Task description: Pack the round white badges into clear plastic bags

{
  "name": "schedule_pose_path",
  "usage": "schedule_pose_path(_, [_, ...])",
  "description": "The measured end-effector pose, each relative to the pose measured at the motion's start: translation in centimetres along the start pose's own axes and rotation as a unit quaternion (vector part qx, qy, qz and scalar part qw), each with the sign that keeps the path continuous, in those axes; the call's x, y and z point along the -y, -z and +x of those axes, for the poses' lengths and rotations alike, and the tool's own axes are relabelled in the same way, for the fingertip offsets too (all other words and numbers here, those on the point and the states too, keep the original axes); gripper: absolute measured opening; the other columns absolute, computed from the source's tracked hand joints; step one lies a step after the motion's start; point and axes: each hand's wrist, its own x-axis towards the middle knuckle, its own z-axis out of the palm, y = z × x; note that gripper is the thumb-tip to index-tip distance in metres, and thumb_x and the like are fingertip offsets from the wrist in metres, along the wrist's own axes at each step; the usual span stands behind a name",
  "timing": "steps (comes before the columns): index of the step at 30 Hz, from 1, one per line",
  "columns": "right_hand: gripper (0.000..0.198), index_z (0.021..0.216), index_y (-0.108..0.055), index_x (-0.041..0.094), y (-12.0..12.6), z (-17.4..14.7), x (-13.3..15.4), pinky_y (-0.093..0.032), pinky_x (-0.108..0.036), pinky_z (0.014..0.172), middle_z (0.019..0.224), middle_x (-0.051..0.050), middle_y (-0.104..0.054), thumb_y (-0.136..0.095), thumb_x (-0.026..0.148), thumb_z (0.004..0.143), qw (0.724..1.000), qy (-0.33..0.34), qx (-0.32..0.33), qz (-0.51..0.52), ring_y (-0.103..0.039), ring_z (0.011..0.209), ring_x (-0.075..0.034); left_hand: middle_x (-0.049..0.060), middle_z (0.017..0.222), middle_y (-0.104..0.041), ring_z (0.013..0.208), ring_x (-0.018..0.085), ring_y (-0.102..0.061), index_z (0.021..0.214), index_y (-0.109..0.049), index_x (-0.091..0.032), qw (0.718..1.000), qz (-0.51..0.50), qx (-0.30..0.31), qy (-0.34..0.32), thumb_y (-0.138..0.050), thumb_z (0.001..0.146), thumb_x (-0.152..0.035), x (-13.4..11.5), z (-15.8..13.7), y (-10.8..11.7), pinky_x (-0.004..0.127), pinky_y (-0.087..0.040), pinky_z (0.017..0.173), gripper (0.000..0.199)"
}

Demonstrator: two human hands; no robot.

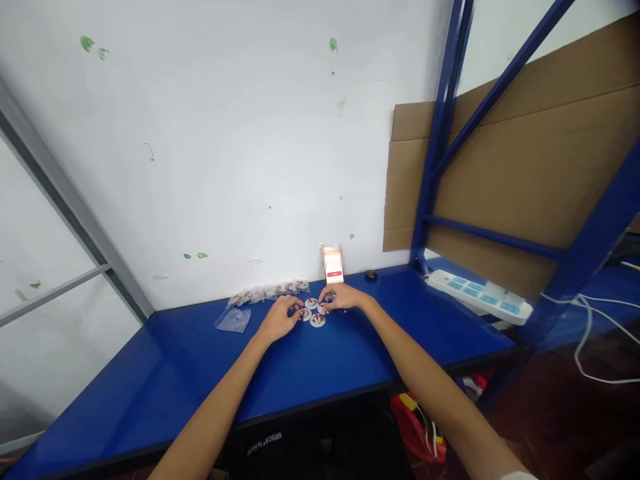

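Note:
Several small round white discs with metal and red parts sit close together in a ring on the blue table. My left hand (pixel 281 320) is closed with its fingertips on the left disc (pixel 306 315). From the other side, my right hand (pixel 345 296) pinches at the right disc (pixel 324 309), partly covering it. Between the hands lie a far disc (pixel 311 303) and a near disc (pixel 317 321), which neither hand touches. What exactly the fingertips grip is too small to make out.
A row of bagged similar pieces (pixel 270 291) lies along the wall, with a clear plastic bag (pixel 234 320) in front. A small upright phone-like screen or box (pixel 334 275) leans there. A black mouse-like object (pixel 371 274) and a white power strip (pixel 480 295) are to the right.

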Motion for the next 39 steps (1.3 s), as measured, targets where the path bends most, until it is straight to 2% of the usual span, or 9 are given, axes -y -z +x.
schedule_pose_path(3, [0.031, 0.106, -0.085, 0.023, 0.2, -0.3, 0.5, -0.05, -0.026, 0.075, 0.101, -0.005, -0.08, -0.086, 0.026, 0.075, 1.0, -0.021, -0.011, -0.01, -0.07, 0.087, -0.021, 0.006, 0.098, -0.074, 0.095, 0.025, -0.068, 0.109, -0.077, -0.023, 1.0, 0.012, 0.012, -0.003, -0.063, 0.094, -0.022, 0.0, 0.0, -0.1, 0.039, -0.052, 0.09, 0.021])
schedule_pose_path(11, [0.022, 0.103, -0.084, 0.022, 0.9, -0.9, 1.4, -0.049, -0.027, 0.075, 0.094, -0.004, -0.079, -0.08, 0.029, 0.082, 1.0, -0.012, -0.003, 0.006, -0.069, 0.083, -0.02, 0.006, 0.1, -0.075, 0.094, 0.025, -0.068, 0.111, -0.076, -0.021, 1.0, 0.009, -0.006, 0.012, -0.061, 0.093, -0.023, 1.1, 0.4, 0.0, 0.038, -0.053, 0.087, 0.024])
schedule_pose_path(13, [0.021, 0.102, -0.083, 0.021, 1.0, -0.9, 1.7, -0.051, -0.029, 0.08, 0.098, -0.005, -0.079, -0.074, 0.022, 0.083, 0.999, -0.014, -0.034, 0.025, -0.069, 0.088, -0.021, 0.006, 0.099, -0.075, 0.092, 0.024, -0.068, 0.11, -0.075, -0.02, 1.0, 0.009, -0.027, 0.013, -0.06, 0.093, -0.023, 1.1, 0.4, 0.3, 0.038, -0.053, 0.087, 0.023])
schedule_pose_path(16, [0.032, 0.106, -0.079, 0.021, 0.9, -0.5, 1.9, -0.052, -0.031, 0.088, 0.107, -0.004, -0.076, -0.063, 0.014, 0.08, 0.99, -0.004, -0.099, 0.099, -0.067, 0.098, -0.021, 0.006, 0.097, -0.075, 0.091, 0.023, -0.068, 0.109, -0.076, -0.021, 0.999, -0.006, -0.048, 0.02, -0.061, 0.093, -0.025, 0.6, 0.5, 0.6, 0.037, -0.052, 0.087, 0.022])
schedule_pose_path(20, [0.046, 0.115, -0.07, 0.021, 0.1, 0.6, 1.9, -0.053, -0.03, 0.079, 0.104, -0.003, -0.069, -0.059, 0.012, 0.071, 0.959, -0.002, -0.164, 0.232, -0.062, 0.087, -0.018, 0.004, 0.094, -0.075, 0.086, 0.022, -0.068, 0.107, -0.077, -0.022, 0.995, -0.067, -0.06, 0.037, -0.064, 0.096, -0.033, -0.9, 0.6, 0.6, 0.035, -0.052, 0.083, 0.021])
schedule_pose_path(23, [0.054, 0.124, -0.065, 0.023, -0.9, 1.1, 2.5, -0.053, -0.029, 0.075, 0.108, -0.002, -0.066, -0.067, 0.015, 0.07, 0.935, 0.017, -0.181, 0.305, -0.06, 0.084, -0.016, 0.003, 0.09, -0.074, 0.082, 0.02, -0.067, 0.106, -0.078, -0.022, 0.99, -0.111, -0.071, 0.053, -0.064, 0.098, -0.039, -2.1, 0.6, 0.4, 0.033, -0.051, 0.08, 0.023])
schedule_pose_path(29, [0.066, 0.138, -0.062, 0.027, -2.3, 0.8, 4.9, -0.059, -0.033, 0.085, 0.122, -0.005, -0.069, -0.084, 0.026, 0.076, 0.905, 0.047, -0.163, 0.39, -0.067, 0.097, -0.019, 0.003, 0.089, -0.073, 0.081, 0.02, -0.067, 0.112, -0.072, -0.02, 0.973, -0.178, -0.113, 0.094, -0.076, 0.09, -0.047, -2.6, 0.5, 0.0, 0.031, -0.053, 0.078, 0.035])
schedule_pose_path(34, [0.07, 0.139, -0.064, 0.026, -2.8, 0.6, 5.7, -0.061, -0.043, 0.097, 0.14, -0.011, -0.068, -0.089, 0.042, 0.076, 0.906, 0.025, -0.175, 0.385, -0.072, 0.107, -0.025, 0.004, 0.087, -0.076, 0.079, 0.021, -0.068, 0.099, -0.074, -0.02, 0.972, -0.189, -0.094, 0.1, -0.067, 0.095, -0.044, -1.3, 0.6, 0.3, 0.032, -0.053, 0.076, 0.026])
schedule_pose_path(39, [0.065, 0.131, -0.068, 0.023, -2.9, 0.8, 5.2, -0.06, -0.05, 0.104, 0.138, -0.014, -0.071, -0.09, 0.049, 0.076, 0.89, 0.01, -0.219, 0.4, -0.076, 0.109, -0.028, 0.005, 0.084, -0.075, 0.079, 0.021, -0.069, 0.092, -0.071, -0.019, 0.966, -0.21, -0.095, 0.114, -0.066, 0.089, -0.04, 1.4, 0.9, 3.1, 0.032, -0.053, 0.076, 0.023])
